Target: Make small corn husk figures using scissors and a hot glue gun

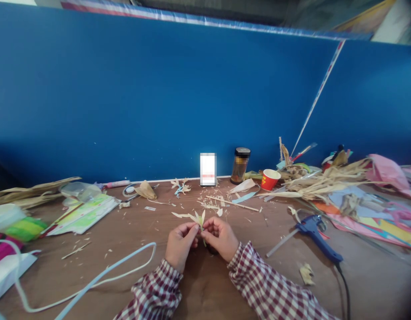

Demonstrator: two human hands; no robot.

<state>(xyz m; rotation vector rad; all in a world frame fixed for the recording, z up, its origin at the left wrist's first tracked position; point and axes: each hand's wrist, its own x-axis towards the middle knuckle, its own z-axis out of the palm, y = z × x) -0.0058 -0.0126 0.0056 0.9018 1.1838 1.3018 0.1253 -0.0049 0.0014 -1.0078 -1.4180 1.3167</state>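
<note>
My left hand (180,243) and my right hand (221,237) meet just above the brown table (132,249), near its front middle. Both pinch a small pale flower made of dried husk strips (199,218), whose pointed petals stick up between the fingertips. A thin green stem hangs down below the fingers. The fingers of each hand are curled and closed on the piece. Checked red-and-white sleeves cover both wrists.
A blue glue gun (317,235) lies to the right with its black cord. A red paper cup (269,179), a dark-lidded jar (240,165), a heap of dried husks (325,180), a thin wooden stick (232,203) and scraps lie behind. Light blue tubing (101,273) curves at left.
</note>
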